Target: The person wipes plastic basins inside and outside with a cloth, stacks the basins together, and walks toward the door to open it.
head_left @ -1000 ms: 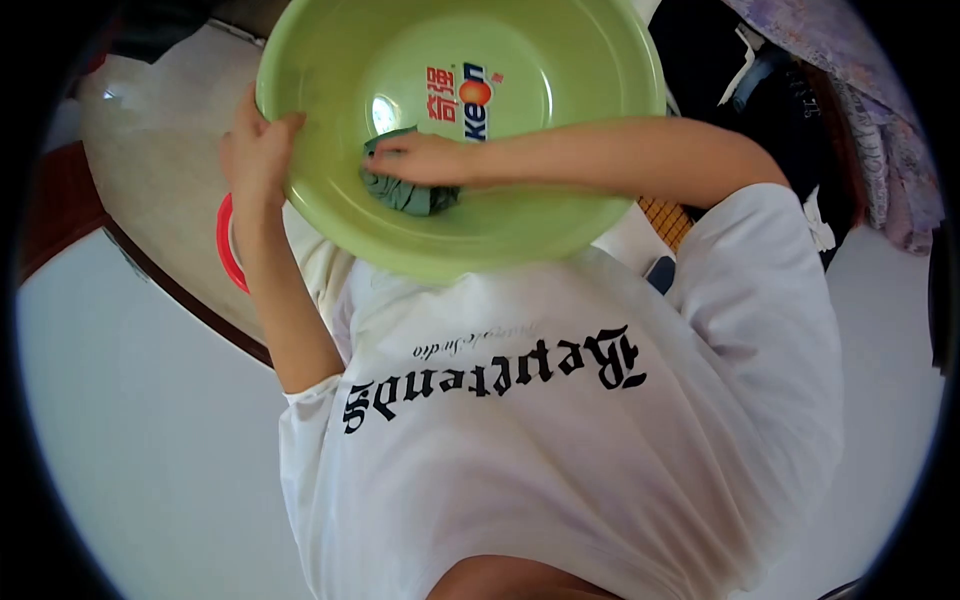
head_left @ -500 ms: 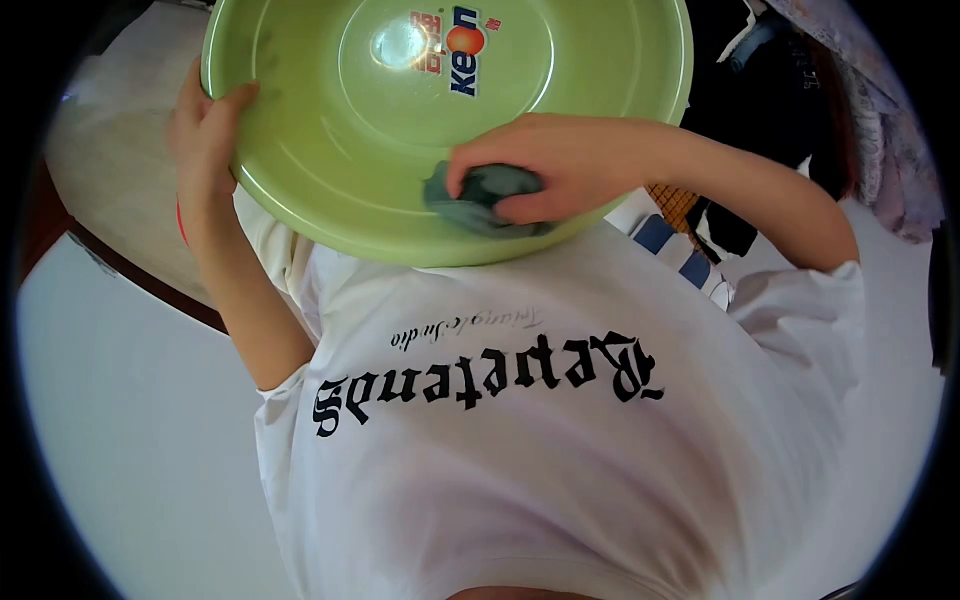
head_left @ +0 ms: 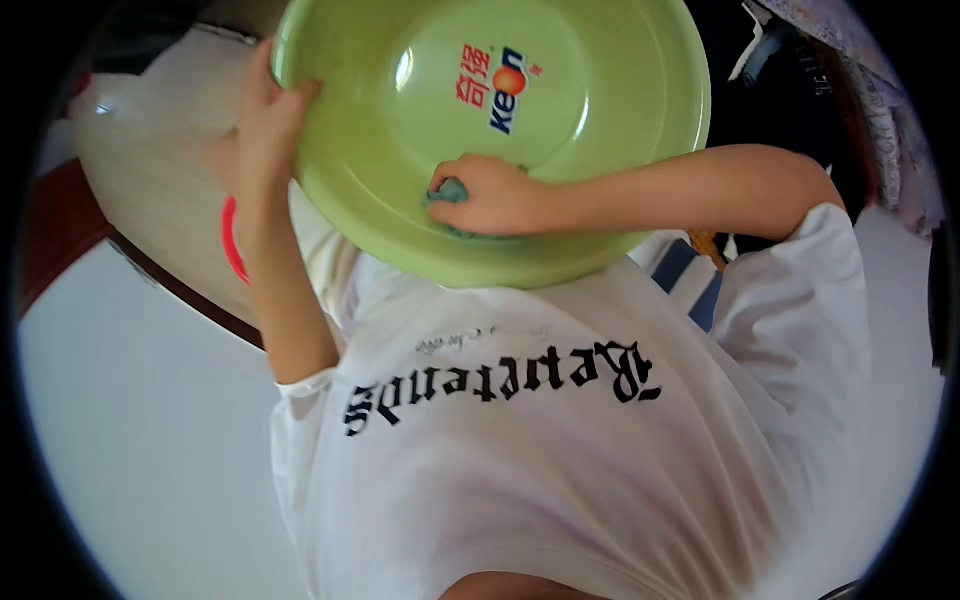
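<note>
A large light green basin (head_left: 365, 165) with red characters and a "keon" logo on its inner bottom fills the upper middle of the view. At its left side, my left hand (head_left: 272, 120) grips the rim, thumb on the inner side and some fingers hidden or blurred behind. Inside the basin, my right hand (head_left: 492, 196) is closed round a crumpled dark green cloth (head_left: 450, 192), against the wall nearest my body. Most of the cloth is hidden under the hand.
A red curved rim (head_left: 232, 240) shows below my left wrist. Dark fabric (head_left: 790, 110) and patterned fabric (head_left: 905, 170) are at the upper right. A blue-and-white striped item (head_left: 688, 282) lies beside my right sleeve. A pale surface with a dark brown edge (head_left: 180, 295) is on the left.
The basin shifted left and nearer, then back right and away. My right hand moved the cloth rightward, then slightly back left, along the near wall. My left hand stayed on the rim.
</note>
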Demonstrator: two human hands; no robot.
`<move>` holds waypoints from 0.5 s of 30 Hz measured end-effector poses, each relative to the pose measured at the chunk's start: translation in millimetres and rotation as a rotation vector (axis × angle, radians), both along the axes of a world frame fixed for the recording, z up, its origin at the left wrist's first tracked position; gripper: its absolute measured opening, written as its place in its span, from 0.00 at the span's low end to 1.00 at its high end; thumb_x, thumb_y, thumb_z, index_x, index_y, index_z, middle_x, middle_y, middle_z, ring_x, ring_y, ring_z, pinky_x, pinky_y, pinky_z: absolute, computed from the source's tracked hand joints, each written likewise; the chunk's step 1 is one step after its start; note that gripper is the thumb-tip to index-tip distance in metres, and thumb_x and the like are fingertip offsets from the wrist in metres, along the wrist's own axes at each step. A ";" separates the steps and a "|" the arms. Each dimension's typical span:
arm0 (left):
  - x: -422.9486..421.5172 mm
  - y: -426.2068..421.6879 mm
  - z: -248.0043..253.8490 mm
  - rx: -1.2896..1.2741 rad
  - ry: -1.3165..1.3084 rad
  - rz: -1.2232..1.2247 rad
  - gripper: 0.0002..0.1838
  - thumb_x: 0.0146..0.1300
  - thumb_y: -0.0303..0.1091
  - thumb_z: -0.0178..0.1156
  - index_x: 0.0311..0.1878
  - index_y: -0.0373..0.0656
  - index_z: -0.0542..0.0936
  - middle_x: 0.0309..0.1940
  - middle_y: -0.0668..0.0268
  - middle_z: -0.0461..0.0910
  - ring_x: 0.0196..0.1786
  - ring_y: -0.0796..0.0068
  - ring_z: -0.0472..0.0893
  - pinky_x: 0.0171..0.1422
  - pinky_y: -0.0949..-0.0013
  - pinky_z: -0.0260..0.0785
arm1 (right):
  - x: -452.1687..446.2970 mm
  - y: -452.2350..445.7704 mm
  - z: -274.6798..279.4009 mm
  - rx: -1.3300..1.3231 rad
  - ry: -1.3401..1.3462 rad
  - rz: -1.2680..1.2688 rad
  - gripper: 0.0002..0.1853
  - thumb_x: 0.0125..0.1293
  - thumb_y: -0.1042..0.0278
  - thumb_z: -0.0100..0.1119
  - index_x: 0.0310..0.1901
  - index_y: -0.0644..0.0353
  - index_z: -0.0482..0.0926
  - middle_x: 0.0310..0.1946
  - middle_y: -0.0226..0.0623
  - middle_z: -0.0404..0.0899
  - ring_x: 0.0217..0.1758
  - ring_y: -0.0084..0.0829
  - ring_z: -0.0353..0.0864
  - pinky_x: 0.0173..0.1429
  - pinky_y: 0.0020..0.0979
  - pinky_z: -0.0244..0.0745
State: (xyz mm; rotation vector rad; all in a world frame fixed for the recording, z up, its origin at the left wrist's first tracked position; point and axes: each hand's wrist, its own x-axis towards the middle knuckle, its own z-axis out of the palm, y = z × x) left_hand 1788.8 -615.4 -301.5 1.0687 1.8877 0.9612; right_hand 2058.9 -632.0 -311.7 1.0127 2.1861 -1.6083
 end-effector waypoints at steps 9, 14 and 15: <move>51.5 -5.0 61.9 -0.027 -0.039 0.149 0.18 0.75 0.36 0.60 0.63 0.37 0.75 0.54 0.59 0.81 0.54 0.69 0.80 0.59 0.67 0.72 | -109.0 14.6 -18.9 -0.043 0.225 -0.752 0.28 0.66 0.50 0.62 0.60 0.63 0.76 0.58 0.53 0.77 0.62 0.50 0.78 0.69 0.43 0.72; 37.7 -8.4 33.9 0.013 0.001 0.256 0.25 0.82 0.50 0.52 0.65 0.35 0.74 0.54 0.57 0.80 0.54 0.70 0.78 0.58 0.68 0.72 | -157.4 68.9 -23.3 -0.022 0.231 -1.036 0.34 0.65 0.49 0.61 0.66 0.63 0.67 0.66 0.56 0.65 0.67 0.61 0.71 0.72 0.54 0.68; 41.9 -11.9 38.9 -0.001 -0.026 0.211 0.26 0.82 0.51 0.51 0.66 0.35 0.73 0.55 0.56 0.80 0.55 0.69 0.78 0.59 0.67 0.72 | -164.7 85.1 -24.0 -0.039 0.189 -1.083 0.35 0.66 0.48 0.60 0.67 0.65 0.65 0.69 0.58 0.63 0.71 0.63 0.67 0.71 0.58 0.68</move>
